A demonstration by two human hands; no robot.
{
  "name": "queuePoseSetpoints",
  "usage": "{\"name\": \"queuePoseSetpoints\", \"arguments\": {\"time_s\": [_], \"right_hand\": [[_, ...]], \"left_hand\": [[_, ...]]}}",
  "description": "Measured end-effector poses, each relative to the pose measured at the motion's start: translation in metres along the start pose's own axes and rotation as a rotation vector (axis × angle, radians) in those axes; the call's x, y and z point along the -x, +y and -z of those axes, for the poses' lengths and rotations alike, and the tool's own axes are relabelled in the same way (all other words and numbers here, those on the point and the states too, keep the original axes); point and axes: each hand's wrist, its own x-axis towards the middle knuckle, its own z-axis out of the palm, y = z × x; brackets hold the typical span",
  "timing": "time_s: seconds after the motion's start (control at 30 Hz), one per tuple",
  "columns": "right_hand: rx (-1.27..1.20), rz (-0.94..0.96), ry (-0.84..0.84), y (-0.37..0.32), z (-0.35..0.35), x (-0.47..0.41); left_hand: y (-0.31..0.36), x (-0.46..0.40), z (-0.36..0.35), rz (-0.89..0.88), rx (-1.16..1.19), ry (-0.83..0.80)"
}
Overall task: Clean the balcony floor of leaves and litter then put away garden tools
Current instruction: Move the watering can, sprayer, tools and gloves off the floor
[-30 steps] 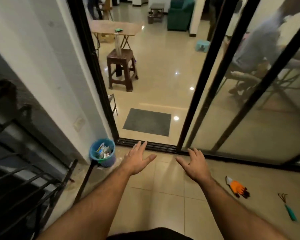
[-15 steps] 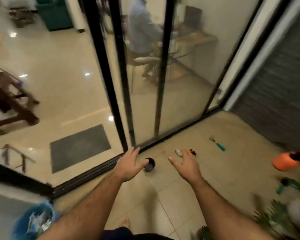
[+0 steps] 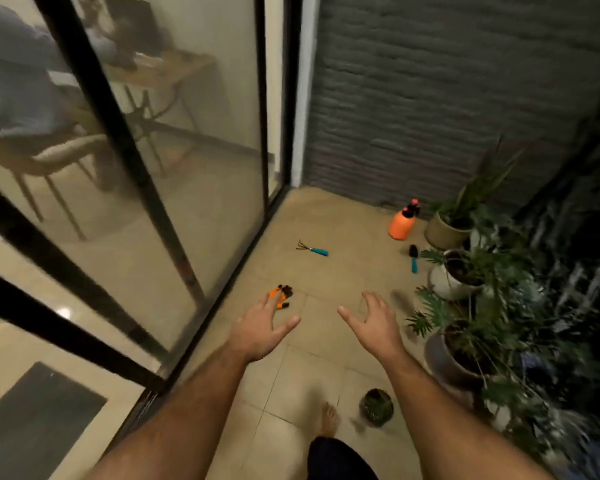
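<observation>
Both hands — left hand (image 3: 261, 329), right hand (image 3: 373, 325) — fingers spread, empty, above balcony floor (image 3: 326, 271); hand rake (image 3: 312, 249) lies beyond.

No writing, label, brand, number or sign can be read on anything in view; motion blur and dim light smear any fine detail.

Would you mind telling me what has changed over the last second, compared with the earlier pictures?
The view swung right, from the doorway and blue bin to the balcony's far corner, bringing the orange sprayer, trowel and potted plants into sight. The small dark pot now lies near the foot. Nothing was grasped or released: left hand and right hand remain open and empty. The orange glove and hand rake lie unmoved.
</observation>
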Motion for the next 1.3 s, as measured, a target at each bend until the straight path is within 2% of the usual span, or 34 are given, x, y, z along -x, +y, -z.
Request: {"name": "queuePoseSetpoints", "arguments": {"time_s": [0.13, 0.3, 0.43, 0.53, 0.8, 1.03, 1.13, 1.3], "right_hand": [[-0.020, -0.093, 0.017, 0.022, 0.008, -0.032], [-0.074, -0.168, 0.009, 0.052, 0.024, -0.100], [-0.081, -0.199, -0.024, 0.076, 0.063, -0.162], [-0.116, -0.220, 0.021, 0.088, 0.098, -0.222], [-0.316, -0.311, 0.082, 0.096, 0.129, -0.355], [-0.385, -0.404, 0.134, 0.100, 0.150, -0.474], [-0.442, -0.462, 0.201, 0.096, 0.162, -0.521], [-0.580, -0.539, 0.277, 0.095, 0.181, -0.596]], "left_hand": [[0.023, -0.047, 0.000, -0.092, -0.032, -0.049], [0.054, -0.143, 0.001, -0.059, 0.019, -0.077], [0.116, -0.219, 0.008, -0.107, 0.057, -0.122], [0.157, -0.277, 0.009, -0.128, 0.072, -0.135], [0.214, -0.420, 0.018, -0.159, 0.125, -0.223], [0.255, -0.576, 0.050, -0.253, 0.078, -0.289], [0.280, -0.635, 0.072, -0.311, 0.010, -0.347], [0.329, -0.720, 0.076, -0.341, 0.057, -0.421]]}}
